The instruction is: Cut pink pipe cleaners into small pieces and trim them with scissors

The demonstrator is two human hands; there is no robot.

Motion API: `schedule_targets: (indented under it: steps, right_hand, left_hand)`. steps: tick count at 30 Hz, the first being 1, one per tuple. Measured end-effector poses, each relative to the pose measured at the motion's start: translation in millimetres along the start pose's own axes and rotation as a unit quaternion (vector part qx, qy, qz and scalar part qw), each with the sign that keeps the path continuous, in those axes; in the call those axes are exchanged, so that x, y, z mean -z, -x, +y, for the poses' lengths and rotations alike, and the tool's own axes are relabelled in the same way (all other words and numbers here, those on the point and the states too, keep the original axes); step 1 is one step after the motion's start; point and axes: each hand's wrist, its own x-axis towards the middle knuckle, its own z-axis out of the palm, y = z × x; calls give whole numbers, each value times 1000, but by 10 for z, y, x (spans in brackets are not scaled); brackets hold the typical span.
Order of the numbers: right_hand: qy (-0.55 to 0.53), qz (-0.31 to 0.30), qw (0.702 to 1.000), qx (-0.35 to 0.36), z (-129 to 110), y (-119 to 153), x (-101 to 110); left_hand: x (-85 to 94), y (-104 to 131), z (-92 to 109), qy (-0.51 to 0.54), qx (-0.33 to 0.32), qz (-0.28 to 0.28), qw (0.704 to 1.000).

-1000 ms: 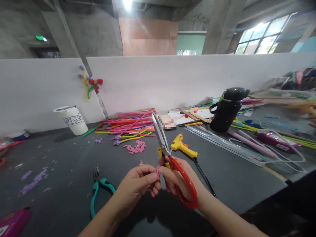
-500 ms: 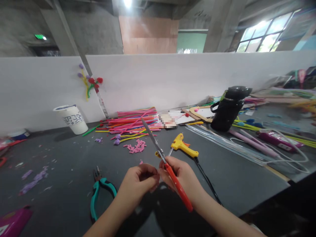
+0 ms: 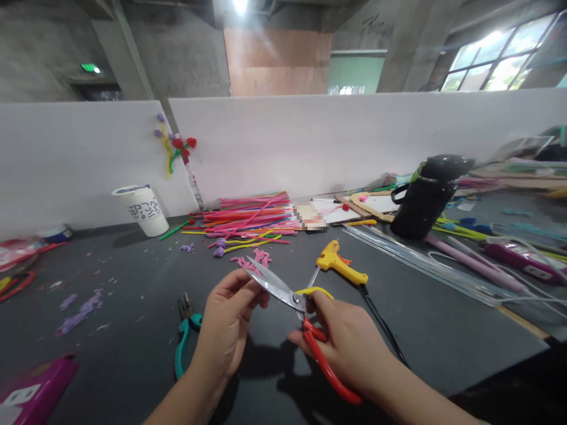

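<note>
My right hand (image 3: 349,339) is closed around red-handled scissors (image 3: 283,293), whose blades point up and to the left, slightly apart. A yellow pipe cleaner (image 3: 316,291) sticks out beside its fingers. My left hand (image 3: 228,316) pinches its thumb and fingers together by the blade tips; what lies in that pinch is too small to make out. Just beyond the blades is a heap of cut pink pieces (image 3: 264,257). Teal-handled pliers (image 3: 181,348) lie to the left of my left wrist, partly hidden by it. A yellow glue gun (image 3: 341,264) rests beyond my right hand.
Pink and red pipe cleaners (image 3: 248,216) lie bundled against the white partition (image 3: 283,141). A white cup (image 3: 148,212) stands at the left, a black flask (image 3: 425,198) at the right. Clear strips (image 3: 416,262) run along the right side. A purple box (image 3: 38,392) sits front left.
The hands have moved apart, the left one leftward to the blade tips. The scissors have turned in my right hand, and their blades have parted. The view has shifted slightly left.
</note>
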Motion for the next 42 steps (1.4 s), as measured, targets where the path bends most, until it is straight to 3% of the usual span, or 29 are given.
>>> schedule_targets:
  steps: [18,42]
  right_hand:
    - [62,38,996,52,25,-11,-30]
    - [80,16,996,42,11,8,-25]
  left_hand:
    - [13,-2,9,2,-11,-19,1000]
    - [-10,7,46,4,4,-20,1000]
